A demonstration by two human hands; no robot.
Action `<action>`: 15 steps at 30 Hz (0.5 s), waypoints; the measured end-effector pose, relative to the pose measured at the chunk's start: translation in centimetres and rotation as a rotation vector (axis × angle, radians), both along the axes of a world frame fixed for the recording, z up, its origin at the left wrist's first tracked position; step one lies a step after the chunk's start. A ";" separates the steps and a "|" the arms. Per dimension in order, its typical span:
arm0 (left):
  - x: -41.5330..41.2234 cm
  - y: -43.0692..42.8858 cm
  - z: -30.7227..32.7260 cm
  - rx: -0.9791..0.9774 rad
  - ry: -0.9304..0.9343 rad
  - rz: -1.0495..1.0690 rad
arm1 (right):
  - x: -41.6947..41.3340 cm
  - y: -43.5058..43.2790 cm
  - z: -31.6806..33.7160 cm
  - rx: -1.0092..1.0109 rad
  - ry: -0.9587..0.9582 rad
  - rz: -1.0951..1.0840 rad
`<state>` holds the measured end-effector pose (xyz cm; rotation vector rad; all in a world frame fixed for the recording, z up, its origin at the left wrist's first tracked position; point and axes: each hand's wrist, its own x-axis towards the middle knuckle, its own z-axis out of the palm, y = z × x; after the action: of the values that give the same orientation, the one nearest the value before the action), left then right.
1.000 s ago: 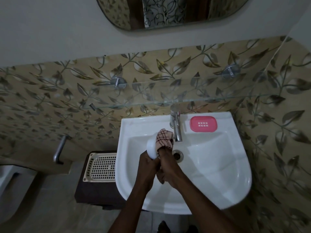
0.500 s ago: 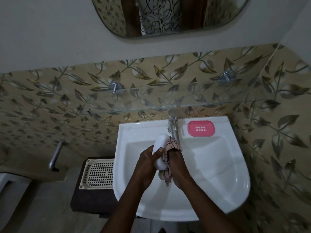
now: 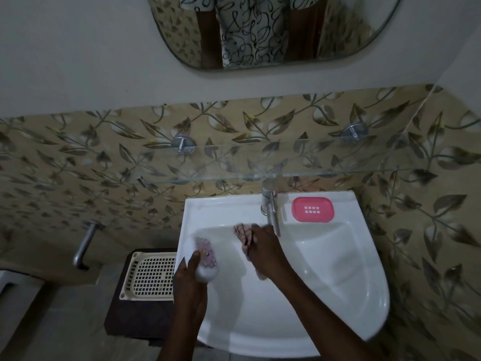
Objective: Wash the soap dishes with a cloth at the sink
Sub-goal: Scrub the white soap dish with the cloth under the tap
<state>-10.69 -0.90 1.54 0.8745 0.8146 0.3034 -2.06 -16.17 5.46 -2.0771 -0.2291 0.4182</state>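
Observation:
My left hand (image 3: 191,280) holds a white oval soap dish (image 3: 207,257) with a pinkish pattern over the left side of the white sink (image 3: 338,295). My right hand (image 3: 265,250) grips a pink checked cloth (image 3: 244,234) in the basin, just left of the chrome tap (image 3: 270,207). The two hands are apart. A pink soap dish (image 3: 312,209) with a slotted middle rests on the sink's back rim, right of the tap.
A cream perforated tray (image 3: 151,276) lies on a dark stand (image 3: 130,319) left of the sink. A glass shelf (image 3: 260,162) juts out above the tap. A metal bar (image 3: 84,244) sticks out of the tiled wall at left. A mirror (image 3: 273,29) hangs above.
My left hand has carried the white soap dish left, away from the cloth. My right hand with the cloth has stayed near the tap. The camera has tilted up.

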 end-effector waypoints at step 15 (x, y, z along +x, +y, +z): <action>-1.5 -5.7 -2.6 -0.252 0.065 -0.224 | 8.2 7.9 -5.5 -0.863 -0.586 0.268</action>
<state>-12.20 -6.64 -1.07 0.7322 0.7874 -0.0247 6.17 -8.26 -0.08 -3.0059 -0.7891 0.0304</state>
